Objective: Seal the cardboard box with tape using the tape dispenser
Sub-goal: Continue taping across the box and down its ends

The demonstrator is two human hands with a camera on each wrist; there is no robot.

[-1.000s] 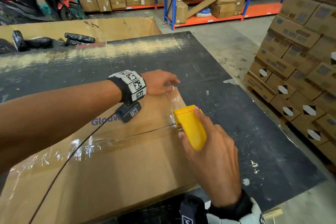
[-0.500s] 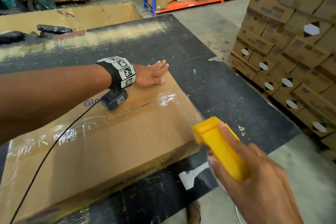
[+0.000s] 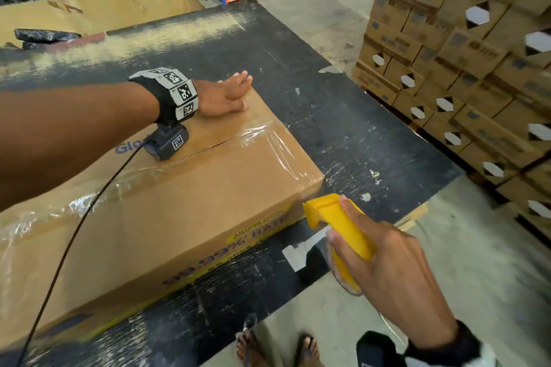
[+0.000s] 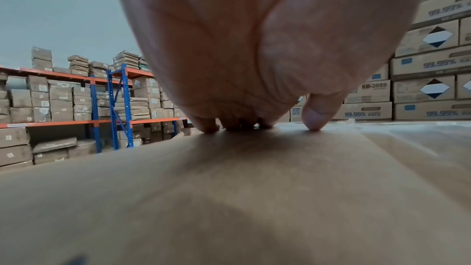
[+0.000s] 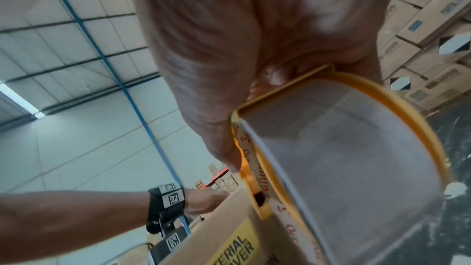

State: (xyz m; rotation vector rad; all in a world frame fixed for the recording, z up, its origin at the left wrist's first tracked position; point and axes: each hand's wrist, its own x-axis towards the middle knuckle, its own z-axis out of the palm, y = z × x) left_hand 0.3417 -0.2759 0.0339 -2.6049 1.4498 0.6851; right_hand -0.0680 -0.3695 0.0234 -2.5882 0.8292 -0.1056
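Two hands work here, well apart. The right hand [image 3: 384, 265] has its grip closed round the yellow dispenser [image 3: 337, 220]: fingers wrapped over the handle, forefinger laid along the top, thumb against the near side. The dispenser is off the box [image 3: 167, 217], just beside its right near corner, level with the side wall and above the counter [image 3: 343, 128] edge. Its long axis runs from the wrist up and left, with the open mouth pointing at that corner. From the right wrist view, the roll of clear tape [image 5: 339, 160] sits inside the yellow frame below the palm, and the frame's nose is close against the box's printed side; whether it touches cannot be told.

The left hand [image 3: 223, 95] lies flat on the box top near the far right corner, fingers straight and together, holding nothing; the left wrist view shows fingertips [image 4: 316, 118] pressing the cardboard.

The box lies flat on the dark counter, its long axis running from near left to far right. Glossy tape [image 3: 259, 140] covers the centre seam and folds over the right end. Stacked cartons [image 3: 465, 48] stand to the right.
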